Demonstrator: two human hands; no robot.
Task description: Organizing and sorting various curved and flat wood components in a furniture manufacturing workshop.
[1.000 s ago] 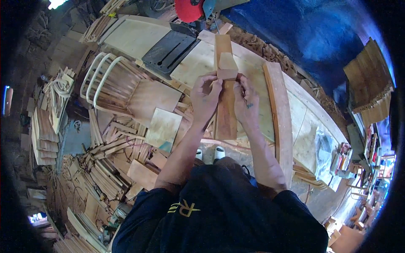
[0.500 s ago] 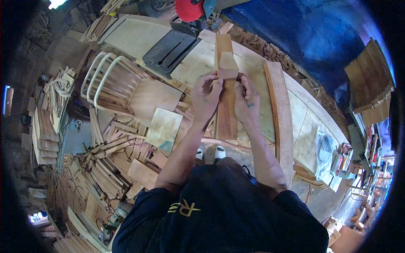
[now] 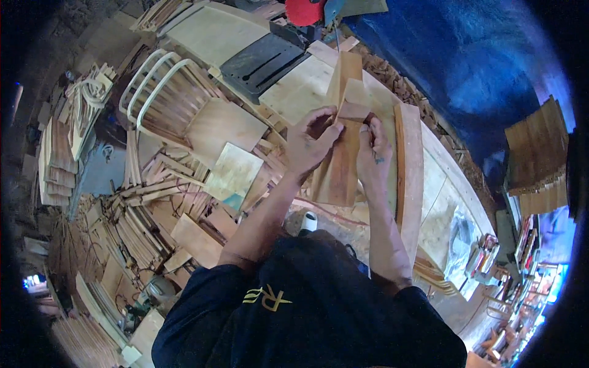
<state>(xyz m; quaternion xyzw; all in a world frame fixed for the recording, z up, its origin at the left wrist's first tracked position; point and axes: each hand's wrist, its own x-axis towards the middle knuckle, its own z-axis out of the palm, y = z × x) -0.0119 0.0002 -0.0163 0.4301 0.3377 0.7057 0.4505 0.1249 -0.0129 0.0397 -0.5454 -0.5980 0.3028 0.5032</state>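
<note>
A small light wooden block (image 3: 354, 110) with a slanted top is set against a long brown wooden board (image 3: 343, 178) in front of me. My left hand (image 3: 314, 140) is closed at the block's left lower corner, thumb and forefinger pinched along the joint with the board. On the other side, my right hand (image 3: 374, 150) has its curled fingers and thumb at the block's right corner. The undersides of the block and board, and some fingertips, are hidden.
A curved thick wooden beam (image 3: 410, 165) runs along the right of the board. To the left stand a slatted wooden chair (image 3: 224, 126) and piles of offcuts (image 3: 138, 236). Beyond are a dark slotted metal plate (image 3: 261, 64) and a red circular saw blade (image 3: 305, 11).
The view has shifted, so the bench and chair sit differently. The board now shows more of its left face, appearing turned. Both hands stay at the block.
</note>
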